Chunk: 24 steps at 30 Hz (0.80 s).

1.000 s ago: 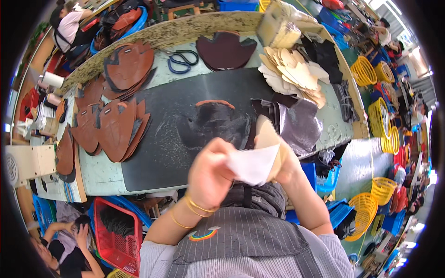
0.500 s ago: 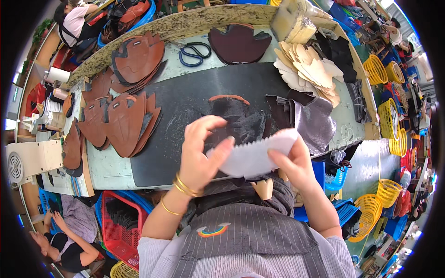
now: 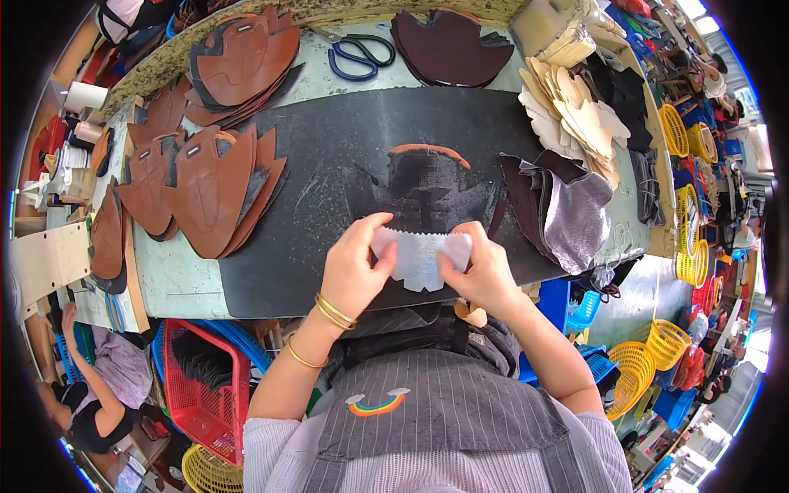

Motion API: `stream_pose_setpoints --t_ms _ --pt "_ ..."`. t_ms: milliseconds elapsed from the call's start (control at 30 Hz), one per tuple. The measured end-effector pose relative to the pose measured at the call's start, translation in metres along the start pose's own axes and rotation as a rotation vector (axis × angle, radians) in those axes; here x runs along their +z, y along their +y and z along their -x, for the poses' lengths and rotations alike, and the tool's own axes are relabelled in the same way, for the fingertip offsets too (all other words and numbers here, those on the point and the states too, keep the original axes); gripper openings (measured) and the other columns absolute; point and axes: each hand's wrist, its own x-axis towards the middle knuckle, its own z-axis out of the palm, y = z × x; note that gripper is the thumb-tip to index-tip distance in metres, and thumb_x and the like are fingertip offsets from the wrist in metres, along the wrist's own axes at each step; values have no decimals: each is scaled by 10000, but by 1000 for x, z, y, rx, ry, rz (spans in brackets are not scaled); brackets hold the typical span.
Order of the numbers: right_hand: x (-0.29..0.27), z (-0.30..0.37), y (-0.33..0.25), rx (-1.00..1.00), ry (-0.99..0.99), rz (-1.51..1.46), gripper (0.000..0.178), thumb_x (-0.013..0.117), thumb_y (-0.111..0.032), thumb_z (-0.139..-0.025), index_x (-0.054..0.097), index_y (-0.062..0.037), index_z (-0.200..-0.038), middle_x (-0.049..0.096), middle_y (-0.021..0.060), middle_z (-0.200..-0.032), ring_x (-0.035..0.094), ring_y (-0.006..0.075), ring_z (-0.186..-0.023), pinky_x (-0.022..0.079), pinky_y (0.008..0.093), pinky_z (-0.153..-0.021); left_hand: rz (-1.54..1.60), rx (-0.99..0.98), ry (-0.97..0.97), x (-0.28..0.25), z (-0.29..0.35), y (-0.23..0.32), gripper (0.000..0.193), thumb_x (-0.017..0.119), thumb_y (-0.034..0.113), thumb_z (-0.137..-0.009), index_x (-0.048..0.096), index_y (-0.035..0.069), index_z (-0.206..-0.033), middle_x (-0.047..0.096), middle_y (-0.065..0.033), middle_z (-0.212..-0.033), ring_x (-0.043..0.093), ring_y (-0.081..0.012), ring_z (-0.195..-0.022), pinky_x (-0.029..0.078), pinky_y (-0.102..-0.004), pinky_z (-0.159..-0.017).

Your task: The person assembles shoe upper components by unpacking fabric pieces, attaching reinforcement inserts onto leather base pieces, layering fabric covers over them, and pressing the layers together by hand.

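- Head view, hidden parts: the near edge of the white zigzag-edged piece (image 3: 421,256) is partly covered by the thumbs of both hands; the dark cut piece (image 3: 427,185) lying just beyond it on the black mat (image 3: 329,164) blends with the mat, so its outline is hard to trace apart from an orange-brown curved rim at its far end. The fisheye rim cuts off the benches and baskets at right.
- Head view, hands: the left hand (image 3: 355,267), with gold bangles at the wrist, pinches the left end of the white piece between thumb and fingers; the right hand (image 3: 481,267) pinches the right end likewise. Both are closed on the piece, which is held above the near edge of the mat, just in front of the person's chest.
- Head view, orientation: the white piece has its long axis running left to right, its serrated edge on the far side and a short tab pointing near.
- Head view, counts: one white piece in hand; one pair of blue-handled scissors (image 3: 355,53) at the far edge; several overlapping brown leather pieces (image 3: 209,185) at left, number unclear; one stack of cream pieces (image 3: 575,115) at far right; a silvery-grey heap (image 3: 567,214) at right; one red basket (image 3: 201,394) near left, below the table.
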Motion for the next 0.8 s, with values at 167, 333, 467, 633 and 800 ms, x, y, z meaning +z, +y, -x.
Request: stream_pose_setpoints --t_ms 167,333,467,633,800 --pt "-10 6 -6 -198 225 529 403 752 -272 -719 521 -11 -923 588 116 -749 623 293 -698 502 386 -596 -642 476 179 13 0 11 481 661 34 -712 564 59 -1182 566 -90 -936 560 -263 -896 463 -359 -735" --pt "-93 30 29 44 547 489 255 712 -160 -780 578 -29 -953 548 107 -765 548 247 -659 461 349 -608 -593 808 -132 27 20 24 572 707 276 -752 538 26 -1238 504 -115 -1300 475 -287 -1173 371 -422 -931" --pt "-130 49 57 -75 288 596 118 657 -66 -789 599 -22 -882 578 116 -814 563 307 -773 464 381 -696 -637 694 -256 39 27 30 613 656 432 -777 562 5 -1208 521 -122 -1322 468 -292 -1197 336 -426 -971" --pt "-127 41 56 -16 353 256 66 639 -32 -803 610 -9 -858 583 116 -776 583 274 -728 466 344 -646 -312 758 -83 56 4 54 381 767 243 -711 653 10 -989 617 -109 -1006 545 -284 -928 440 -373 -837" --pt "-76 28 -8 -91 439 -207 114 689 -1 -791 620 -14 -880 578 57 -702 548 123 -564 440 248 -541 556 270 -237 94 23 85 343 649 159 -878 550 -36 -1142 631 -101 -1032 593 -159 -929 483 -301 -780"
